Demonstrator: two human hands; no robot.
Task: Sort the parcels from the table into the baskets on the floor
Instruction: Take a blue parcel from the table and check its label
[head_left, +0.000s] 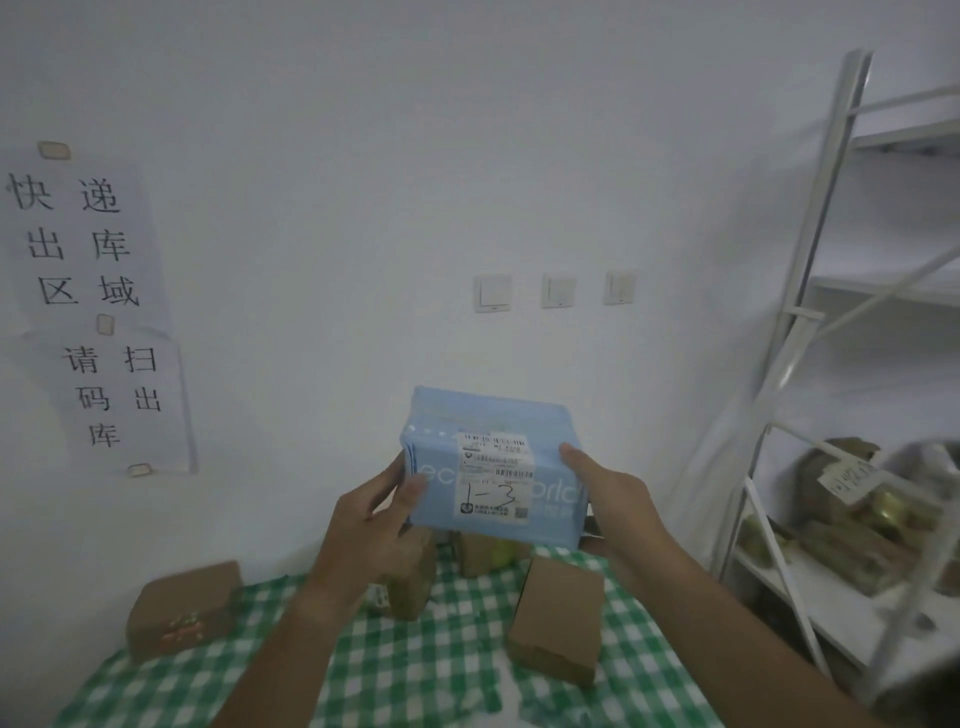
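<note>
I hold a light blue parcel (493, 467) up above the table, its white shipping label with a handwritten "1-3" facing me. My left hand (374, 512) grips its left end, thumb on the front face. My right hand (605, 493) grips its right end, thumb along the upper edge. Several brown cardboard parcels lie below on the green checked tablecloth (415, 670): one at the left (182, 610), one at the right (558, 618), and two partly hidden behind my hands (410, 582) (483, 553). No basket is in view.
A white metal shelf rack (810, 291) stands at the right, with wrapped brown packages (857, 499) on a lower shelf. The white wall behind carries paper signs (88, 291) at the left and three switches (556, 291).
</note>
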